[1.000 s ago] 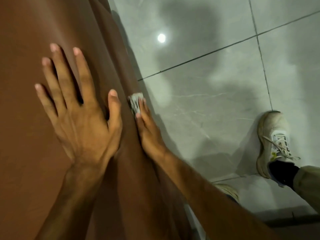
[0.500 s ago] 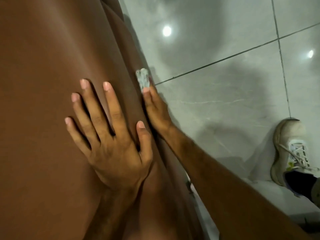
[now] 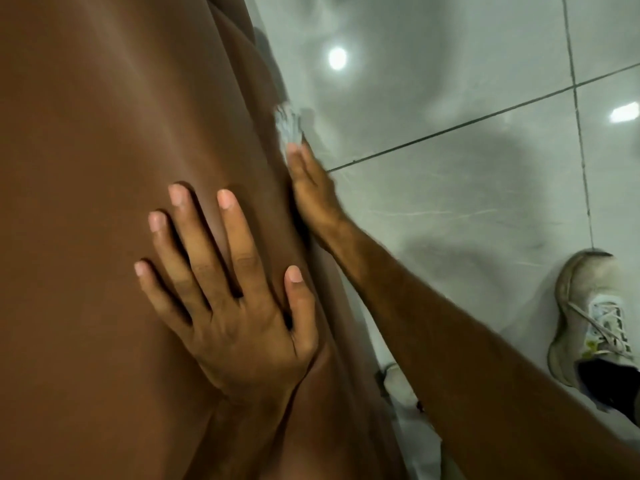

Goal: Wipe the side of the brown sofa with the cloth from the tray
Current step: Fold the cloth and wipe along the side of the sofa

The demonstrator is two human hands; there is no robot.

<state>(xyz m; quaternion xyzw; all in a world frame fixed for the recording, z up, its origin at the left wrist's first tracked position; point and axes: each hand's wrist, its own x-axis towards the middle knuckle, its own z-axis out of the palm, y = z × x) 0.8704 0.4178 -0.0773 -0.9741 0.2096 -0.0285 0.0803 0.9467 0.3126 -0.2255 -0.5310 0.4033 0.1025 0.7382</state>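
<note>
The brown sofa fills the left half of the view, smooth and glossy. My left hand lies flat on its top surface with the fingers spread and nothing in it. My right hand reaches down along the sofa's side, pressing a small pale grey cloth against it. Only a crumpled end of the cloth shows beyond my fingertips; the rest is hidden under the hand. The tray is out of view.
Glossy grey floor tiles with dark grout lines lie to the right of the sofa. My foot in a worn white sneaker stands on them at the right edge. Another shoe tip shows close to the sofa's base.
My right hand has slid the cloth farther down and forward along the sofa's side. My left hand has stayed flat on the sofa while the view shifted.
</note>
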